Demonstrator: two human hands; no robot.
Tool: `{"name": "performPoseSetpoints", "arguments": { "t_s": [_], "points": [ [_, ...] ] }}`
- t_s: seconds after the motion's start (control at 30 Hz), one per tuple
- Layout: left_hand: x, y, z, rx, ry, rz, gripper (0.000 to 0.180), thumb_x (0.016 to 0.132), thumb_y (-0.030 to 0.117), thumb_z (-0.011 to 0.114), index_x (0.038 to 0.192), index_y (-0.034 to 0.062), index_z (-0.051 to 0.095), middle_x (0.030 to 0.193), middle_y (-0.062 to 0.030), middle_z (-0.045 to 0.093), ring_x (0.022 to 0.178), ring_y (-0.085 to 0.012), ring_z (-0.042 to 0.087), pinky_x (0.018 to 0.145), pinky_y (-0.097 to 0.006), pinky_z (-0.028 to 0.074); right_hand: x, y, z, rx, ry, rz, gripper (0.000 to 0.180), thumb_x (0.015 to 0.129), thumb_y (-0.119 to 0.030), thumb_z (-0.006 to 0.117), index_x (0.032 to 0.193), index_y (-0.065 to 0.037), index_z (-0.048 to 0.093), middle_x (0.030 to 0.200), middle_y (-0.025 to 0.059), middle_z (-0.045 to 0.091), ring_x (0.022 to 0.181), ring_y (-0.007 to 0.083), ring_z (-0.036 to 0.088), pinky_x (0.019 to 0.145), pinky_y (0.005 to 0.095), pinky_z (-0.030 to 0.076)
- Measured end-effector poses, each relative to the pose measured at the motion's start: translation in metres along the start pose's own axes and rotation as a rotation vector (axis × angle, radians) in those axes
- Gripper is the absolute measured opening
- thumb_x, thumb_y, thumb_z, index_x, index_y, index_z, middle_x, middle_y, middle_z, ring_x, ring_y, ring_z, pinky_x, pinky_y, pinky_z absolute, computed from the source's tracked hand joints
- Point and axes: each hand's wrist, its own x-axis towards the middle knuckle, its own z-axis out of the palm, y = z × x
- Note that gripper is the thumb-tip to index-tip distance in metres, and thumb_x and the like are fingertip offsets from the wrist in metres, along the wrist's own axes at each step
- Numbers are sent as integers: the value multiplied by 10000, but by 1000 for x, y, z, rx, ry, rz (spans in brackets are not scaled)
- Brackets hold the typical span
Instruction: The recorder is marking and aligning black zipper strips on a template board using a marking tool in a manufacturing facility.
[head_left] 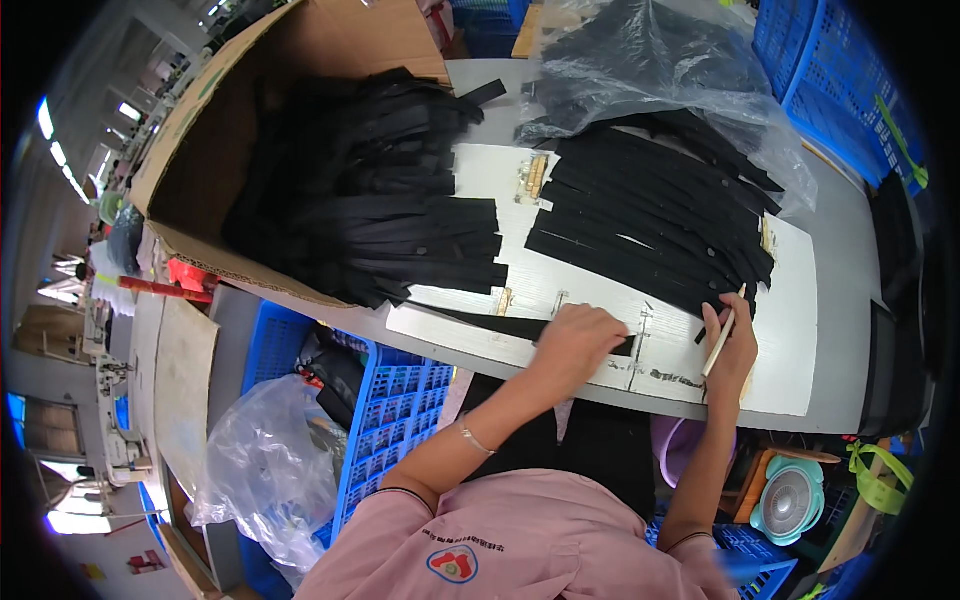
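Left hand (580, 348) curls over black strip (492, 321) (grip unclear); right hand (732, 343) grips white pen (721, 344).

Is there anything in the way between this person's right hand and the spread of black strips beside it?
Nothing visible. The right hand, holding a white pencil, is right at the near right corner of the black strips. The clear plastic lies at their far side, away from the hand.

Bright lamps (45, 118) shine at far left; the plastic sheet (660, 50) gives glare, and straight edges bend near the border.
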Motion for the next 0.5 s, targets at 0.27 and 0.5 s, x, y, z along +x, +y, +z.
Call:
{"name": "performPoseSetpoints", "arguments": {
  "t_s": [0.27,0.5],
  "points": [
    [14,34,59,-136,-7,-19,248,899,26,654,1147,20,654,1157,-138,648,1073,-320,601,961,-413,446,-90,1,9,83,-34,-420,344,879,-41,731,1209,-21,634,1291,149,685,1233,340,613,1071,480,438],
    [-24,43,44,114,9,55,379,936,78,643,1306,1,612,1400,-148,577,1395,-327,449,1195,-529,294,-96,36,-17,-238,-56,-528,444,897,-149,725,1289,-11,569,1429,168,607,1397,351,509,1222,544,253]
  ]
}}
